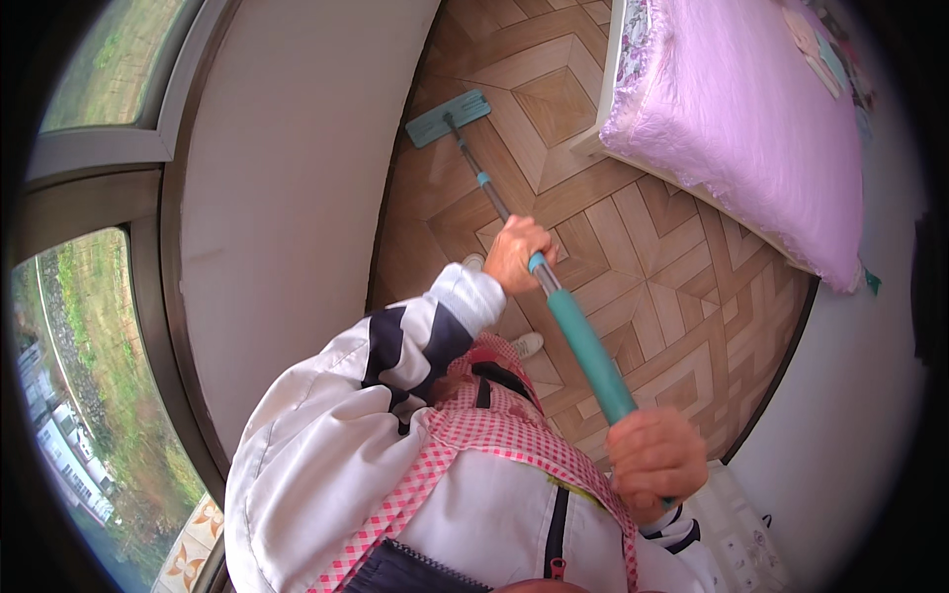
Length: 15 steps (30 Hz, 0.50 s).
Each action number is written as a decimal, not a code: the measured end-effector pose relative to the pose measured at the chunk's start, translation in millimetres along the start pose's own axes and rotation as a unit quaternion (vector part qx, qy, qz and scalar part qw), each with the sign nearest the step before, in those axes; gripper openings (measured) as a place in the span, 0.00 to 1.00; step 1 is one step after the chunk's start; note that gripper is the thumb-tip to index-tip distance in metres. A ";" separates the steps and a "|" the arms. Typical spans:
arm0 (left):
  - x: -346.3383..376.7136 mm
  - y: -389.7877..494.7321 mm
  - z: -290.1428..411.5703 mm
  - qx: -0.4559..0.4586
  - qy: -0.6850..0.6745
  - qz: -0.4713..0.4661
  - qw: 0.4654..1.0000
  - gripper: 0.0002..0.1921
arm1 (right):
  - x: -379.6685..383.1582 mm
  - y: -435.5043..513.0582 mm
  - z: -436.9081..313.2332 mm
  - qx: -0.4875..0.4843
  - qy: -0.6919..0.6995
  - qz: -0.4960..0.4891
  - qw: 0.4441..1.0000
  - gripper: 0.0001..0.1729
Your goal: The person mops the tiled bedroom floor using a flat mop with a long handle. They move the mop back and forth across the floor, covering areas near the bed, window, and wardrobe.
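A flat mop reaches away from me, its teal rectangular head flat on the wood-patterned floor near the wall's base. My left hand is wrapped around the grey metal pole, just beyond a teal collar. Nearer to my body, my right hand grips the end of the thick teal handle sleeve and looks slightly blurred. The pole slants from the lower right up to the mop head. Below my left forearm hangs a red-and-white checked apron, worn over a white jacket.
A bed with a shiny lilac cover stands at the upper right, one corner and leg jutting over the floor. A plain wall with windows runs along the left. Another pale wall bounds the right. My shoe shows below.
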<state>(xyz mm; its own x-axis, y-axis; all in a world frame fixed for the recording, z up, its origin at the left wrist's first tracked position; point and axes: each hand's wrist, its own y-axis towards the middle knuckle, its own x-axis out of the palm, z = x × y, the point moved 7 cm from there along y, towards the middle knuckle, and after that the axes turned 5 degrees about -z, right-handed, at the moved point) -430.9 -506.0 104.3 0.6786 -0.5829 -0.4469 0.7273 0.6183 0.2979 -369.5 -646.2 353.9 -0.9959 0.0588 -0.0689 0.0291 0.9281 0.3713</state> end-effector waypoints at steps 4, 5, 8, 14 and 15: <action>15.5 -52.8 36.2 -0.017 0.017 0.031 0.999 0.12 | 5.4 -40.3 -25.6 -0.009 0.060 -0.065 0.996 0.02; 21.5 -67.4 45.0 -0.025 0.022 0.034 0.999 0.12 | 6.1 -53.1 -32.1 -0.011 0.073 -0.071 0.995 0.02; 46.2 -110.4 71.6 -0.032 0.033 0.022 0.999 0.11 | 3.0 -98.1 -49.8 -0.012 0.100 -0.085 0.991 0.02; 123.0 -162.8 100.4 0.034 0.001 -0.203 0.979 0.05 | -16.0 -210.6 -73.5 0.007 0.081 -0.002 0.997 0.02; 144.1 -167.9 106.6 0.037 -0.012 -0.248 0.968 0.05 | -23.0 -230.4 -77.8 0.014 0.067 0.028 0.997 0.02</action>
<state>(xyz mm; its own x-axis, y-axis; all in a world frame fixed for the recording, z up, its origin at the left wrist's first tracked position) -444.2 -750.0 79.7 0.2452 -0.8105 -0.5320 0.9691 0.2196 0.1121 -360.0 -890.0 342.0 -0.9951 0.0620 0.0766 0.0848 0.9349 0.3446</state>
